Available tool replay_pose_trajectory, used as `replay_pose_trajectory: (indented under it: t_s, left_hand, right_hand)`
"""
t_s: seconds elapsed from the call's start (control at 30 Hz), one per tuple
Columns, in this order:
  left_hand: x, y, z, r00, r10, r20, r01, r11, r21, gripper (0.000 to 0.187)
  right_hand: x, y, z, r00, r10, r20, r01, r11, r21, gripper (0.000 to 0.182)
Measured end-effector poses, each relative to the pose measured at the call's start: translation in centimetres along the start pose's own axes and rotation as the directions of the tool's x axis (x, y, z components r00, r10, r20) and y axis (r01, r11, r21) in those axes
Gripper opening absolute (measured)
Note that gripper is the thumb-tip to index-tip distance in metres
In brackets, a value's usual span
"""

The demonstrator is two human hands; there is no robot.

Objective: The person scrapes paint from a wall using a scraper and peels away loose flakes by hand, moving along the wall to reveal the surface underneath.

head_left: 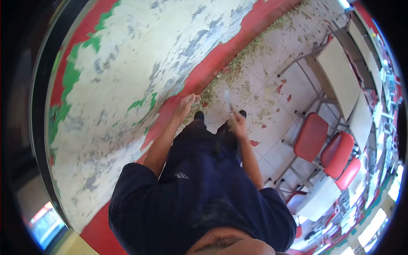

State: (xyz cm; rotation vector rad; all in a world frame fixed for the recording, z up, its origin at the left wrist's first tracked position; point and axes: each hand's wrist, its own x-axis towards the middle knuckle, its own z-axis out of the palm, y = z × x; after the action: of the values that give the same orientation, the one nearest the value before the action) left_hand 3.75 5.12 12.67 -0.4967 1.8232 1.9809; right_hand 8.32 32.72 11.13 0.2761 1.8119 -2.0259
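Observation:
My right hand (238,123) is closed round the handle of a scraper (228,100), whose pale flat blade points away from me over the tiled floor. Motion blurs the blade a little. To the left, my left hand (185,107) is held in front of the red band at the base of the wall, its fingers loosely bent and apart, with nothing visible in them. The wall (140,55) beside me shows patchy white, with grey marks and remnants of green and red paint.
Paint flakes and debris (242,80) litter the tiled floor (272,114) along the wall's foot. My dark shoes (199,115) stand among them. Red-seated chairs (311,137) and desks (338,76) are crowded on the right. A dark frame edge (37,106) borders the wall at left.

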Motion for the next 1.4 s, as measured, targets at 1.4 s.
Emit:
replay_pose_trajectory:
  t_s: [1.4]
  left_hand:
    - [14.2, -15.6, -3.0, 0.792, 0.452, -0.410, -0.565, 0.797, -0.213, 0.031]
  right_hand:
    - [20.1, 21.7, 15.5, 0.530, -0.837, 0.137, 0.826, 0.474, -0.305, 0.033]
